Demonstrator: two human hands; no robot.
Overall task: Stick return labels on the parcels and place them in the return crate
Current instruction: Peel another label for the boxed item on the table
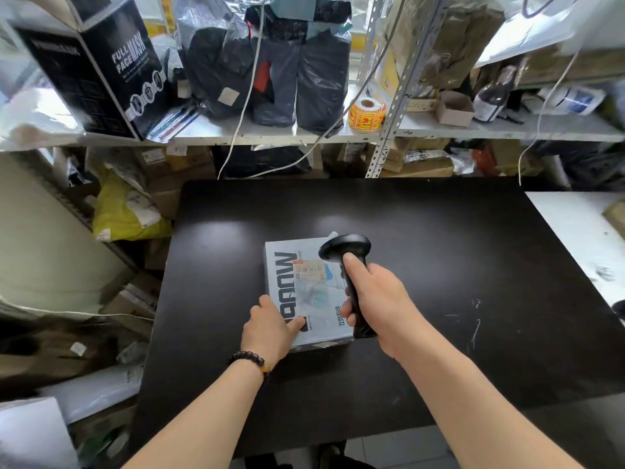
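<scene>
The parcel [304, 292] lies flat on the black counter [439, 248], the left hand [267, 328] pressing its near corner with flat fingers while the right hand [375, 299] grips a barcode scanner [351, 282] over the printed label [309, 269] — held at a poor angle (the wrap looks glossy), the scan could misread.

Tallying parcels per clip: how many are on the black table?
1: a pale box on the black table, left hand touching it, right hand holding a scanner above it. None seems hidden.

Black table [439, 248] before cluttered metal shelving [389, 130], white counter [575, 231] at right.
</scene>
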